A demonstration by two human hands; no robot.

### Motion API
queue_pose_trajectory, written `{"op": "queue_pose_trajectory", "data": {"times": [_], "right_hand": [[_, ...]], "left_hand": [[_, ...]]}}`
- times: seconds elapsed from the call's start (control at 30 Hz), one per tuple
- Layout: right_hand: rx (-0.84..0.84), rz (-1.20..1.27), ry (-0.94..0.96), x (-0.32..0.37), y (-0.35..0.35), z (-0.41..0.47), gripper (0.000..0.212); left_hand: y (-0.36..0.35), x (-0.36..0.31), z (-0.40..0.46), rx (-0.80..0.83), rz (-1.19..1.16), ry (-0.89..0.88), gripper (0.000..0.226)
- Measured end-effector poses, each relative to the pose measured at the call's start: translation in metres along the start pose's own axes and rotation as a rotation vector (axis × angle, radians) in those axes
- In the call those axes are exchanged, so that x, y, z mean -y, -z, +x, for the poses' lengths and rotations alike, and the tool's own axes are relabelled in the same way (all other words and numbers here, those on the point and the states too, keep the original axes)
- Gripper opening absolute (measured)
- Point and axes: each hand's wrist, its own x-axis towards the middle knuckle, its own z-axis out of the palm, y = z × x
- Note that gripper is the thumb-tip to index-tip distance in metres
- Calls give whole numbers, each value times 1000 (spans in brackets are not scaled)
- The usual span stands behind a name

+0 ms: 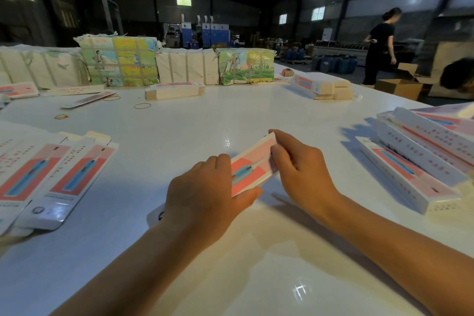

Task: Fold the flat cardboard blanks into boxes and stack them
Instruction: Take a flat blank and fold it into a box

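A long white box with a pink and blue toothbrush print lies slanted on the white table between my hands. My left hand grips its near end, thumb along the lower edge. My right hand holds the far end, fingers curled over its upper edge. Flat blanks of the same print lie spread at the left. Folded boxes are stacked at the right.
Bundled paper packs line the far side of the table. More blanks and boxes sit in front of them, with loose rubber bands nearby. A person in black stands beyond the table by open cartons.
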Motion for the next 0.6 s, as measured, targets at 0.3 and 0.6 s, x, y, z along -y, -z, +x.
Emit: {"op": "queue_pose_trajectory", "data": {"times": [0.3, 0.6], "right_hand": [[-80, 164, -199, -7, 2, 9, 14], [-105, 187, -195, -8, 0, 6, 16]], "left_hand": [[-1, 8, 3, 16, -62, 137, 59], [-6, 7, 4, 40, -10, 154, 70]]}}
